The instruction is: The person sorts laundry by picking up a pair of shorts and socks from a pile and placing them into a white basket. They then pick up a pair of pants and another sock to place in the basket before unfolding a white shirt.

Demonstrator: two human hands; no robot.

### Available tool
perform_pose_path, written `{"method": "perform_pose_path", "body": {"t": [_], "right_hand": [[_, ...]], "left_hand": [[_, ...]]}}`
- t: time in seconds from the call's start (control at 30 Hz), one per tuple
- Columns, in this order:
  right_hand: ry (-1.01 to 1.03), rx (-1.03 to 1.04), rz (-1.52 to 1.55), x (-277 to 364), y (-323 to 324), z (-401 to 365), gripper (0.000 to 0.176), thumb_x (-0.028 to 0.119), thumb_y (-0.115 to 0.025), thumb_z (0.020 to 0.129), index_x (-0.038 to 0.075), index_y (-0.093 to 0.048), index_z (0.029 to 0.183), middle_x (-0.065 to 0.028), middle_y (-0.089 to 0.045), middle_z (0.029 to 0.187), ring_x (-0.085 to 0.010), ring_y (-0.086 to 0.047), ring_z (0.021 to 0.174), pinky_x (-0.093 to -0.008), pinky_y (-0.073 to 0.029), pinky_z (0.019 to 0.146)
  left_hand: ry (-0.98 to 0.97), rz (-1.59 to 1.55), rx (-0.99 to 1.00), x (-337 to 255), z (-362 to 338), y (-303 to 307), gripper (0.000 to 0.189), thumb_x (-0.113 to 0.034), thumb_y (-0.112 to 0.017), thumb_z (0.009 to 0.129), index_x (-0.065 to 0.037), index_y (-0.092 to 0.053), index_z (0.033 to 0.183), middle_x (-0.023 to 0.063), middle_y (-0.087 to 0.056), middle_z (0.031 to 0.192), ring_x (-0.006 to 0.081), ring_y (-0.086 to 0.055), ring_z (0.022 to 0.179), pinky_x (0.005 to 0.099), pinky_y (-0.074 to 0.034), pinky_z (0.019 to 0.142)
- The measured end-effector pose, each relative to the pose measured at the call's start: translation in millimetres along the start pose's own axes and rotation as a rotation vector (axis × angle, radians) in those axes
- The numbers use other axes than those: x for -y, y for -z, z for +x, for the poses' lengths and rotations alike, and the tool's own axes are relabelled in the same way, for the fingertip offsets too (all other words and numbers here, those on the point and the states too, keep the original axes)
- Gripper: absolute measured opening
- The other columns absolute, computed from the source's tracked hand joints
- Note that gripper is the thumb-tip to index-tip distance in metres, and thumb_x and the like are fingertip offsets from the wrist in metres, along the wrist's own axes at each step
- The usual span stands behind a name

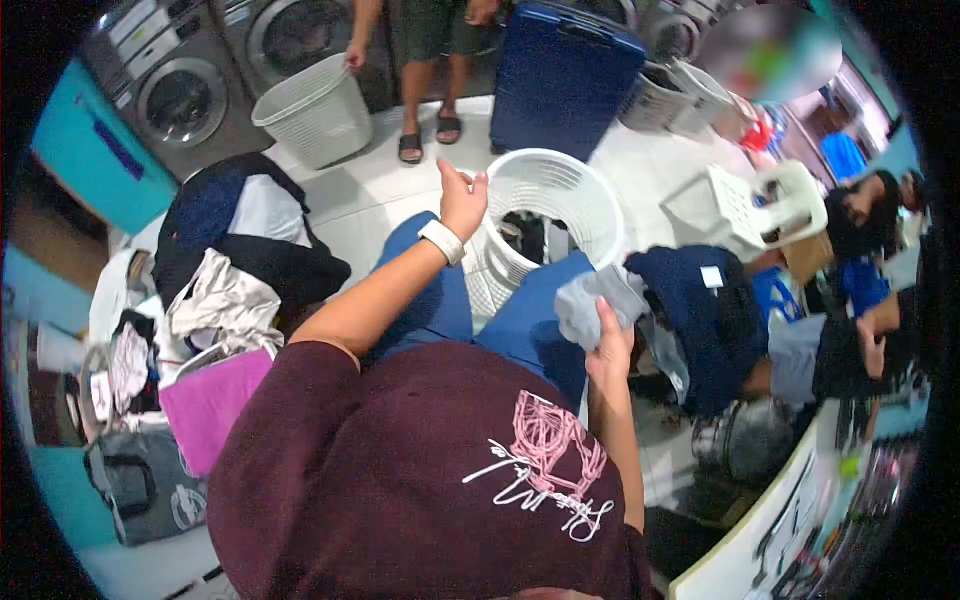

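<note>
My left hand (465,207), a white band on its wrist, is raised beside the near-left rim of a white laundry basket (605,195). Its visible fingers are apart and nothing shows in them. Dark clothes (528,235) lie in the bottom of this basket, which stands on the floor in front of my knees. A light grey cloth (585,305) is gripped in my right hand (612,352), thumb on top, above my thigh. Just right of that hand is a heap of navy clothing (700,320) with a white tag. How the grey cloth is folded cannot be made out.
Dark clothes (235,215), a whitish garment (225,305) and a purple cloth (222,408) are piled on my left, above a grey bag (150,485). Ahead, a person's hand holds another basket (318,115) beside a blue suitcase (565,75). A white chair (770,205) stands right.
</note>
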State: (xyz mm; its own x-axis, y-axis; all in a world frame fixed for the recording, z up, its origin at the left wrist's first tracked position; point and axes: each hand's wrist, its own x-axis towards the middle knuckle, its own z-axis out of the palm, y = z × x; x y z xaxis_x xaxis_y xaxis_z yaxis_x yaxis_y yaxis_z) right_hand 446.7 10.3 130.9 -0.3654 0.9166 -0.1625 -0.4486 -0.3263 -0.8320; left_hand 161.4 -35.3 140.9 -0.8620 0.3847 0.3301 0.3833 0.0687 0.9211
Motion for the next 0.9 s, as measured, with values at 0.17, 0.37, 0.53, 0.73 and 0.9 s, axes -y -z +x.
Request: {"method": "perform_pose_path", "body": {"t": [0.17, 0.37, 0.53, 0.73, 0.9], "right_hand": [[0.032, -0.035, -0.097, -24.7, -9.5, 6.8, 0.050, 0.001, -0.070, 0.073, 0.003, -0.047, 0.118, -0.0094, -0.057, 0.110, -0.0219, -0.057, 0.095, -0.0361, -0.048, 0.082], [0.102, -0.048, -0.064, -19.9, -33.5, -24.6, 0.046, 0.023, -0.065, 0.083, 0.000, -0.045, 0.118, -0.0114, -0.056, 0.111, -0.0213, -0.057, 0.094, -0.0348, -0.048, 0.079], [-0.073, -0.057, 0.010, -16.3, -12.8, -20.4, 0.048, 0.035, -0.055, 0.089, -0.001, -0.045, 0.118, -0.0140, -0.056, 0.110, -0.0212, -0.058, 0.094, -0.0348, -0.049, 0.078], [-0.037, -0.065, -0.089, -44.4, 11.7, -17.6, 0.046, 0.034, -0.052, 0.091, -0.002, -0.045, 0.118, -0.0132, -0.055, 0.111, -0.0209, -0.057, 0.094, -0.0324, -0.048, 0.079], [-0.101, -0.018, -0.199, -44.9, 25.7, -10.8, 0.045, 0.026, -0.059, 0.087, -0.002, -0.044, 0.120, -0.0115, -0.053, 0.113, -0.0197, -0.052, 0.101, -0.0322, -0.042, 0.088]], "left_hand": [[-0.185, 0.001, 0.737, -8.4, -50.1, -16.0, 0.037, -0.033, -0.047, 0.090, 0.003, -0.057, 0.092, 0.0183, -0.054, 0.095, 0.0303, -0.053, 0.092, 0.0383, -0.043, 0.082], [-0.405, -0.083, 0.650, -36.8, -127.7, -51.7, 0.053, -0.041, -0.045, 0.091, 0.004, -0.047, 0.120, 0.0249, -0.055, 0.105, 0.0335, -0.051, 0.106, 0.0371, -0.038, 0.093], [-0.111, 0.036, 1.037, -21.5, -126.6, -49.5, 0.056, -0.048, -0.051, 0.086, 0.002, -0.053, 0.111, 0.0206, -0.061, 0.093, 0.0292, -0.061, 0.083, 0.0358, -0.047, 0.075], [0.133, 0.036, 1.153, -2.0, -132.5, -49.5, 0.050, -0.041, -0.063, 0.081, 0.001, -0.056, 0.109, 0.0106, -0.064, 0.092, 0.0135, -0.057, 0.083, 0.0293, -0.047, 0.074], [0.295, -0.397, 1.242, 7.9, -127.5, -50.9, 0.045, -0.028, -0.064, 0.083, 0.000, -0.052, 0.116, 0.0081, -0.059, 0.108, 0.0125, -0.053, 0.096, 0.0280, -0.043, 0.085]]}}
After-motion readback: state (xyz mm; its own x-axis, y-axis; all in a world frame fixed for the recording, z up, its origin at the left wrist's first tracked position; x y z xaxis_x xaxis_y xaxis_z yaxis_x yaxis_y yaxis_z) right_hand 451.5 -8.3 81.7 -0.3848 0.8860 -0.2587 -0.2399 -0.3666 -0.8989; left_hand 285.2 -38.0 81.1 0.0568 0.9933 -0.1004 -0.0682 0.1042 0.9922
